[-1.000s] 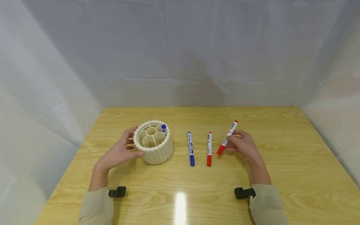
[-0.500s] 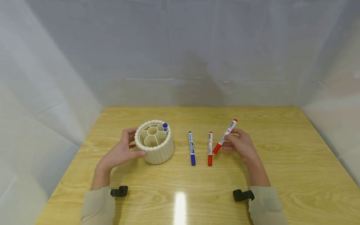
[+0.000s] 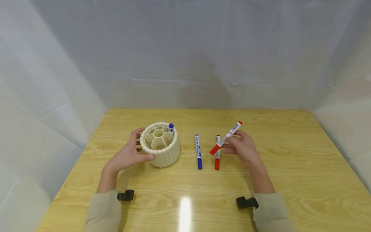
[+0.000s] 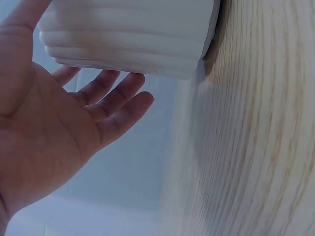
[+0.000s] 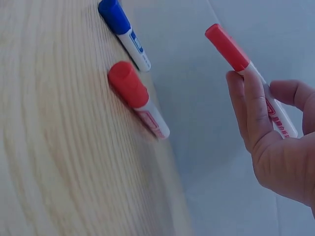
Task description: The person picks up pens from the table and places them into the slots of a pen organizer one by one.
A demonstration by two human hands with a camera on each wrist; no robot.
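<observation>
We take this for a staged recording booth rather than a lived-in room; pale, creased sheeting [image 3: 185, 48] hangs behind and to both sides, closing off everything past the edges; a single light-wood counter [image 3: 290, 167] fills the enclosed space, its varnish throwing back one bright overhead lamp as a glare [image 3: 185, 209]; we see small black camera mounts [image 3: 125, 195] strapped at each beige sleeve, which marks a data-collection setup; the few pieces laid out are plain office stationery, spaced in a tidy row.
</observation>
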